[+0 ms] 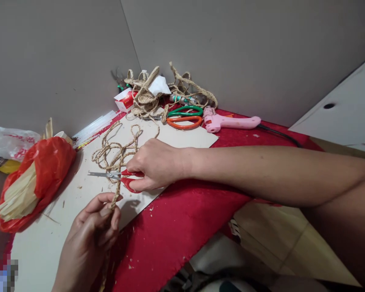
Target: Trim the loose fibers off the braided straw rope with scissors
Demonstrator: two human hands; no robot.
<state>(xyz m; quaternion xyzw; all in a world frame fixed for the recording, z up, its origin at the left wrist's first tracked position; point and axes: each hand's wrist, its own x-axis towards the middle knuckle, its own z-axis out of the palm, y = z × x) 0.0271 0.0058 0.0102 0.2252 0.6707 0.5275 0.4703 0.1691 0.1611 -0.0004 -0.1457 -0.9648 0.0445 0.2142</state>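
Observation:
My left hand (93,231) pinches a braided straw cord (117,187) between thumb and fingers, near the front of the white board. My right hand (155,164) is closed round the red handles of a pair of scissors (105,174). The blades point left and look nearly closed, lying across the cord just above my left fingers. Whether the cord is between the blades, I cannot tell. From there the cord runs up into loose loops (109,152) on the board. Its lower end hangs down past my left hand.
A red plastic bag (56,158) of pale husk strips (20,194) stands left. Behind lie green-and-orange-handled scissors (185,117), a pink glue gun (234,122) with a black cable, more braided cord (146,95), a red-white box (124,100) and clear sticks (97,126). Grey panels (215,48) rise behind.

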